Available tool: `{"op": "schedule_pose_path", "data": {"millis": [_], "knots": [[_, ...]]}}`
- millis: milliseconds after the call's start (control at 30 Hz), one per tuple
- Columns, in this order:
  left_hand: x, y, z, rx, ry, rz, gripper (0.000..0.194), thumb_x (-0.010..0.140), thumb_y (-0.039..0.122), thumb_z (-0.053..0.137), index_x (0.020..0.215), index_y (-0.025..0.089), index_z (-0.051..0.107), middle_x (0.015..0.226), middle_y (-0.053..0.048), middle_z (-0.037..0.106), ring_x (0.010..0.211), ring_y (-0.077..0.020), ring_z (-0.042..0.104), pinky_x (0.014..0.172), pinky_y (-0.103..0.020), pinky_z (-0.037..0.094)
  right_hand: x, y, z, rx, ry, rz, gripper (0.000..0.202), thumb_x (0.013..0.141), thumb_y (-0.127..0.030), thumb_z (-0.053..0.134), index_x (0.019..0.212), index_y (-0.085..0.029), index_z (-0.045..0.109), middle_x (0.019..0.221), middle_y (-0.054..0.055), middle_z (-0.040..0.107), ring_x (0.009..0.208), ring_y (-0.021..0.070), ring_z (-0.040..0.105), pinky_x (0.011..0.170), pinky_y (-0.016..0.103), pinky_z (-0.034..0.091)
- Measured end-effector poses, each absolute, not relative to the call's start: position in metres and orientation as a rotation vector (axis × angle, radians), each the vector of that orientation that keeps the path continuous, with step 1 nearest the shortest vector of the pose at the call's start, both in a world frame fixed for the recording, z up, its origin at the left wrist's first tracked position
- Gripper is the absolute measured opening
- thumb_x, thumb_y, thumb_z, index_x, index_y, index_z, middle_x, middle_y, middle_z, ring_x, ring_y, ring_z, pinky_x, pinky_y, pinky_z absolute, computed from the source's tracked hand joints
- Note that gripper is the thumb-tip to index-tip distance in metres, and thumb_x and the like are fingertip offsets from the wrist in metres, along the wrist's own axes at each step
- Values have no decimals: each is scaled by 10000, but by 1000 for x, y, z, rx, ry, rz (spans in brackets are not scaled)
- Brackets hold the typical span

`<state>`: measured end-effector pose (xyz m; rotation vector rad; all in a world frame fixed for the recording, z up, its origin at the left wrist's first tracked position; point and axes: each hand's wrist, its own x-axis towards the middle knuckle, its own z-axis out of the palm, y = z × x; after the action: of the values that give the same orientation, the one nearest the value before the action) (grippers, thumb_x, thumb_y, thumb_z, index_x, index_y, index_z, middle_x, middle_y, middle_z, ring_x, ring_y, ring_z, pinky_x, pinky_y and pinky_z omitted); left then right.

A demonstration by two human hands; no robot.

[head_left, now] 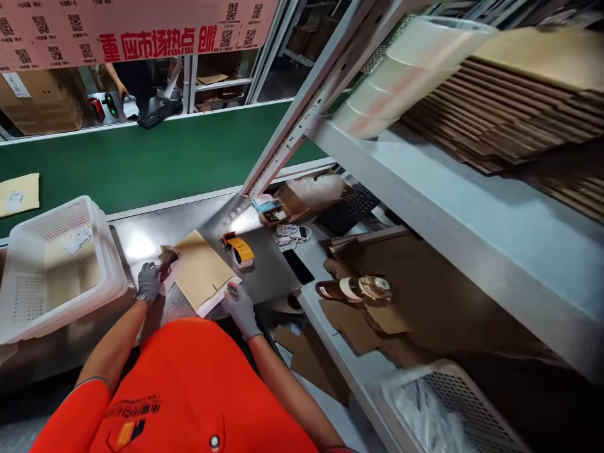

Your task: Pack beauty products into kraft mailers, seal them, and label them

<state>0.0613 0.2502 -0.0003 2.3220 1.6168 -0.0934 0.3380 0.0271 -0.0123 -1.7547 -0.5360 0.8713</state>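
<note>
A tan kraft padded envelope (204, 269) lies on the metal bench, with clear plastic or bubble wrap (217, 301) along its near right edge. My right hand (240, 309), in a grey glove, pinches that edge. At the envelope's left side, my left hand (149, 281), gloved as well, closes on a small dark brown object (168, 262); its exact kind is not clear. An orange tape dispenser (240, 247) with a roll in it rests just right of the envelope.
Stacked white plastic baskets (89, 277) stand at left. Beyond runs a green conveyor belt (189, 148) carrying another envelope (19, 194). At right are a phone (298, 267), a bottle (346, 289), and a shelf (453, 195) with flat cardboard (509, 113). A co-worker's hand (123, 91) shows across the belt.
</note>
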Motion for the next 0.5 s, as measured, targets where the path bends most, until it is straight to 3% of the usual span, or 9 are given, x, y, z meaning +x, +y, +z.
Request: {"op": "schedule_pose_path", "data": {"millis": [133,167,233,300,367,433,500], "knots": [[86,228,32,2492,1181,-43,286,1036,120,590,1113,263,825,1278,-78,806,1394,-270,649,1218,-424,524,324,50,37,-1787,-1221,558,794,723,-357,971,1472,-238,737,1739,147,590,1732,436,333,1460,638,190],[95,221,40,2529,1004,-43,314,1025,105,589,1131,273,832,1286,-76,811,1446,-274,624,1255,-446,500,322,54,50,-1766,-1403,532,812,709,-320,989,1478,-238,740,1759,143,573,1748,445,296,1468,654,115],[115,207,55,2548,697,-87,324,1013,105,595,1124,276,847,1273,-88,818,1488,-289,600,1289,-481,472,323,60,70,-1758,-1665,509,694,727,-256,977,1395,-245,788,1665,142,666,1686,444,399,1460,677,55],[133,199,65,2519,556,-151,282,1011,143,607,1073,261,855,1231,-106,817,1408,-298,648,1243,-473,510,331,59,82,-1832,-1736,523,419,768,-218,935,1176,-255,847,1415,132,807,1492,404,589,1437,647,172],[146,195,67,2490,536,-178,276,1021,175,592,1062,243,856,1217,-117,811,1299,-289,699,1172,-442,559,346,48,84,-1941,-1623,598,158,775,-220,918,901,-257,832,1141,119,852,1250,357,686,1315,554,397],[154,193,61,2479,615,-136,302,1033,210,583,1173,240,849,1307,-122,798,1305,-286,704,1171,-438,572,363,29,76,-1991,-1374,760,134,776,-271,909,741,-256,780,947,96,834,1039,306,705,1085,446,534],[160,189,48,2488,766,-64,428,1014,274,641,1417,231,779,1520,-144,727,1460,-316,636,1263,-480,526,375,4,61,-1956,-1023,949,198,790,-372,882,699,-244,761,777,55,781,844,254,679,876,381,542]]}}
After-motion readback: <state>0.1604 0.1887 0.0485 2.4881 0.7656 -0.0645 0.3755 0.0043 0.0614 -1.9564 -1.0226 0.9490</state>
